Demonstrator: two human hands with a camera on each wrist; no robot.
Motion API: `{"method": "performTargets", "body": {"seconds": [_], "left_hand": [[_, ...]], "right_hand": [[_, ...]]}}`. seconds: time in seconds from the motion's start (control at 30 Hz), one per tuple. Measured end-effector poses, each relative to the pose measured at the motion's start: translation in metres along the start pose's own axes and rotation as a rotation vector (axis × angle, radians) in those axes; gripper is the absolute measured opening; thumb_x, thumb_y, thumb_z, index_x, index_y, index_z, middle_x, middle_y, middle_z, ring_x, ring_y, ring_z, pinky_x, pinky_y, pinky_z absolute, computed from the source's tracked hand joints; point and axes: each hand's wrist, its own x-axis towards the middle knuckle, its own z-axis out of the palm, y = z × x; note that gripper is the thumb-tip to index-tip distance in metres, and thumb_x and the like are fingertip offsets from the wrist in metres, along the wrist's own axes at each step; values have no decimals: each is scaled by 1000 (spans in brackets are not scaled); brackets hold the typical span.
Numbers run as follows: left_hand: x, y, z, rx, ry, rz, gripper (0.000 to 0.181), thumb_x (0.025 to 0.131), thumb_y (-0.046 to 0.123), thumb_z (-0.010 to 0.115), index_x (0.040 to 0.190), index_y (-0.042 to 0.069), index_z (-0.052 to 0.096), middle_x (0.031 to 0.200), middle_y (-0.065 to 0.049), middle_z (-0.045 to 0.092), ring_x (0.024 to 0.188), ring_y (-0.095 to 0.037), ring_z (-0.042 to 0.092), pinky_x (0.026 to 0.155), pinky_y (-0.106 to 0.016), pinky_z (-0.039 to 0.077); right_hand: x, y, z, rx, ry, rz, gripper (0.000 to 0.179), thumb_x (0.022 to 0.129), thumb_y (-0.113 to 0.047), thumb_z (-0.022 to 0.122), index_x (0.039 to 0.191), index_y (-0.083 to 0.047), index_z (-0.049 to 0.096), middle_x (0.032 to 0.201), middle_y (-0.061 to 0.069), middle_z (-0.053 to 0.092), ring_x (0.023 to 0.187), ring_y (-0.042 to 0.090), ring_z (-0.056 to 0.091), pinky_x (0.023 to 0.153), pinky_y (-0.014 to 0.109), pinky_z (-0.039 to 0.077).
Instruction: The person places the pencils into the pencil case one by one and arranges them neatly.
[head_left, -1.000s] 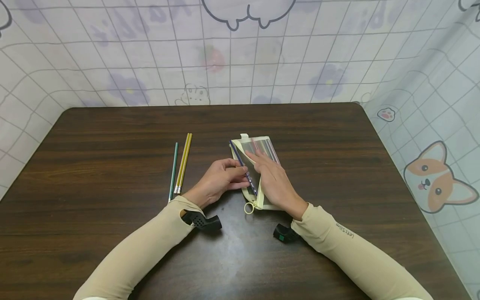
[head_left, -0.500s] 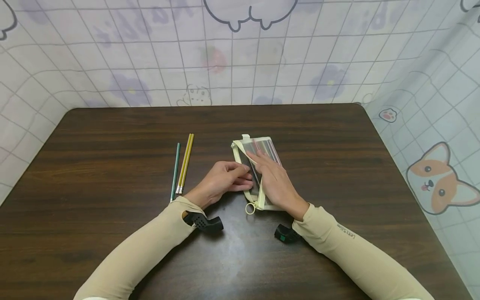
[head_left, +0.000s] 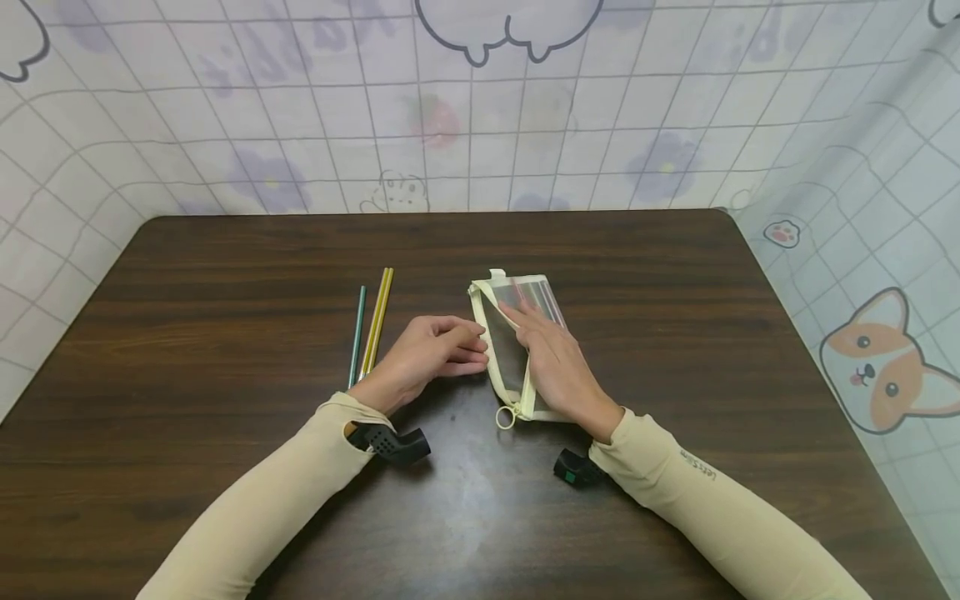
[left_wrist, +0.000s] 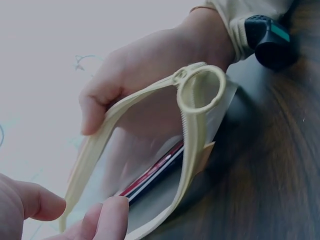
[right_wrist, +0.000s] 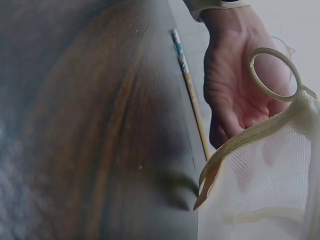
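A cream-edged mesh pencil pouch lies unzipped in the middle of the table, its ring pull at the near end. Several pencils, one red and one dark, show inside it. My left hand is at the pouch's left edge, thumb and fingertips apart with nothing seen between them. My right hand lies over the pouch's right side with straight fingers, its thumb at the rim of the mouth. Left of the pouch, two yellow pencils and a teal pencil lie on the table, partly behind my left wrist.
The dark wood table has rounded far corners. Behind it and to the right hangs a white grid-patterned cloth with printed animals. Each wrist carries a black camera.
My left hand has let go of a purple pencil, which went down into the pouch, and has drawn back left to the pouch's edge. My right hand has stayed on the pouch.
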Motion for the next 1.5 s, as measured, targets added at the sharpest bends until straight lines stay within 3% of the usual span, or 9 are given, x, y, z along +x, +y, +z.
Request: {"method": "performTargets", "body": {"seconds": [0.2, 0.43, 0.7, 0.9, 1.23, 1.5], "left_hand": [[-7, 4, -18, 27, 30, 27, 36, 105, 14, 56, 134, -7, 60, 107, -15, 69, 90, -15, 76, 88, -31, 66], [-17, 9, -49, 53, 85, 56, 39, 105, 13, 53, 139, -6, 56, 110, -11, 65, 94, -13, 74, 90, -30, 66], [-29, 16, -81, 69, 135, 69, 45, 107, 19, 54, 143, -7, 51, 127, -21, 62, 98, -11, 73, 93, -27, 64], [-30, 18, -95, 88, 150, 55, 46, 107, 20, 54, 145, -6, 50, 135, -24, 58, 100, -9, 73, 94, -26, 63], [-30, 17, -121, 76, 177, 55, 48, 106, 21, 57, 143, -9, 50, 119, -14, 66, 97, -10, 74, 93, -26, 64], [-37, 20, -140, 194, 187, 23, 52, 107, 28, 55, 145, -6, 49, 121, -14, 63, 98, -9, 74, 92, -25, 64]], "right_hand": [[0, -2, 0, -11, -5, -22, 51, 109, -26, 27, 157, -25, 45, 169, 11, 35, 161, 34, 25, 132, 64, 16], [1, -2, 1, -28, 11, -34, 51, 109, -25, 28, 155, -23, 48, 167, 11, 38, 160, 33, 28, 132, 63, 19], [1, -2, 2, -51, 15, -24, 51, 108, -21, 29, 153, -22, 51, 165, 10, 41, 158, 31, 32, 131, 64, 21], [0, -1, 2, -44, 12, -15, 51, 108, -20, 28, 154, -24, 50, 166, 10, 40, 159, 32, 31, 131, 64, 21], [2, 0, 3, -52, -4, -14, 52, 109, -23, 26, 155, -24, 49, 166, 11, 39, 159, 32, 31, 131, 61, 23], [1, 0, 3, -35, 6, 1, 51, 108, -23, 27, 154, -25, 50, 166, 10, 39, 159, 32, 31, 132, 64, 19]]}}
